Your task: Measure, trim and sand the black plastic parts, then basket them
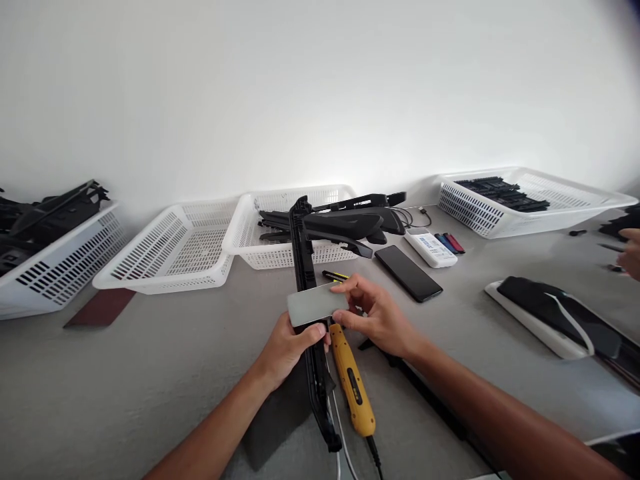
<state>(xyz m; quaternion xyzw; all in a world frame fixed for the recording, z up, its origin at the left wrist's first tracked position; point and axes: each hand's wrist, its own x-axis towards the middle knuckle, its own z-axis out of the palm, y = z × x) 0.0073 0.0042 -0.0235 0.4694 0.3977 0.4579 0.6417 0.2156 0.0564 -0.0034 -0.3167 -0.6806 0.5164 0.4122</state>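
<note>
A long black plastic part (303,257) stands out lengthwise in front of me, and a pale grey rectangular plate (316,305) lies across its middle. My left hand (289,348) is closed around the black part just below the plate, its thumb near the plate's lower edge. With thumb and fingers, my right hand (373,313) pinches the plate's right end. A yellow corded tool (354,383) rests on the table just right of the black part. Beneath my left hand lies a dark flat sheet (275,427).
White baskets (165,287) line the wall; the middle one (270,260) holds black parts. A phone (409,273), a white box (431,248) and coloured markers (450,243) sit right of centre. Another person's hand (631,253) shows at the right edge, beyond a black-and-white item (545,317).
</note>
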